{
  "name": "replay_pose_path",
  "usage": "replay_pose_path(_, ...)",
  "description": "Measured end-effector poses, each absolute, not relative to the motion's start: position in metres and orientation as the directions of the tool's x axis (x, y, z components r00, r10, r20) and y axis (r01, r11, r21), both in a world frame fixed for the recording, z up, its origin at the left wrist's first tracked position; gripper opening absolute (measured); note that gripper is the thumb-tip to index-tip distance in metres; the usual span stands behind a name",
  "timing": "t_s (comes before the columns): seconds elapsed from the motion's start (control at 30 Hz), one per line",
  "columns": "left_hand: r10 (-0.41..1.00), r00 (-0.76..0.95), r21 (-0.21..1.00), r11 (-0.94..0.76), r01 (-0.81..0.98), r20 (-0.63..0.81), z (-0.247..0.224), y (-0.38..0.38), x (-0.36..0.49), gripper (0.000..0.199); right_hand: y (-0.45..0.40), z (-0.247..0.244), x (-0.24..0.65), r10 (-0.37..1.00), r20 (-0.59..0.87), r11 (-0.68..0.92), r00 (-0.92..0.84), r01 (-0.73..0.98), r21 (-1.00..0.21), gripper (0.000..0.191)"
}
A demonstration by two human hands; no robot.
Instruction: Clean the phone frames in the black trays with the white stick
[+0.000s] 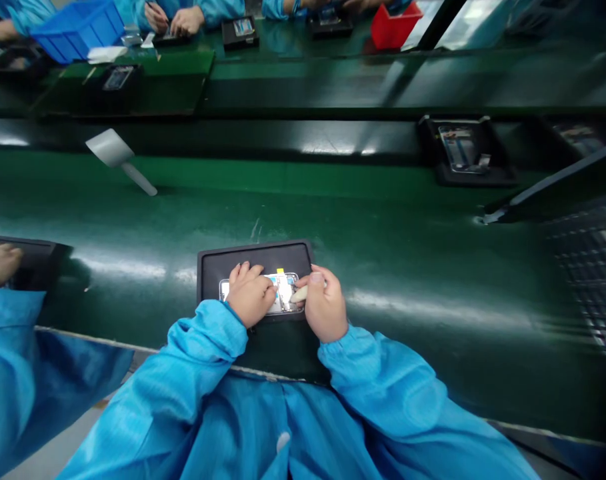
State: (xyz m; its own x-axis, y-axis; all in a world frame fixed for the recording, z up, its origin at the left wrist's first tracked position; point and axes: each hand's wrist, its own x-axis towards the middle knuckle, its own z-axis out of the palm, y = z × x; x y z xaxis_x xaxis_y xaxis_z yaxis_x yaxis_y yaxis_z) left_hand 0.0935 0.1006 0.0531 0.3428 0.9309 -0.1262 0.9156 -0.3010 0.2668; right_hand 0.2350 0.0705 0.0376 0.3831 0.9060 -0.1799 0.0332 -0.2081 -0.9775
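Phone frame (283, 293) lies flat, long axis left-right.

No text, label, brand, number or sign can be read anywhere in this view. The open phone (283, 293) on the black tray (255, 257) shows a small yellow tab (281, 271), but no lettering on it is legible. The blue bin (80, 28) and red bin (393, 28) carry no readable marking.

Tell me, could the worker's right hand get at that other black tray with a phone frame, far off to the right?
Probably not from here. The right hand rests at the opened phone close by; the far tray lies well beyond it, though nothing blocks the way.
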Motion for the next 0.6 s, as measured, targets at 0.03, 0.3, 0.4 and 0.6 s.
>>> replay_pose_path(0.03, 0.936, 0.337, 0.274, -0.298, 0.914, -0.107, 0.052, 0.1, 0.094, 0.019, 0.072, 0.039, 0.235, 0.911, -0.193, -0.22, 0.366, 0.032, -0.975, 0.035)
replay_pose_path(0.3, 0.903, 0.428, 0.253, -0.418, 0.873, 0.016, 0.04, 0.092, 0.09, 0.026, 0.091, 0.045, 0.231, 0.907, -0.111, -0.148, 0.405, 0.062, -0.987, 0.033)
replay_pose_path(0.4, 0.893, 0.444, 0.218, -0.449, 0.866, 0.075, 0.038, 0.089, 0.091, 0.026, 0.091, 0.037, 0.228, 0.917, -0.038, -0.1, 0.397, 0.137, -0.985, 0.03)
replay_pose_path(0.6, 0.878, 0.467, 0.166, -0.479, 0.862, 0.108, 0.04, 0.087, 0.095, 0.025, 0.088, 0.026, 0.227, 0.927, 0.16, 0.042, 0.339, 0.331, -0.943, 0.025)
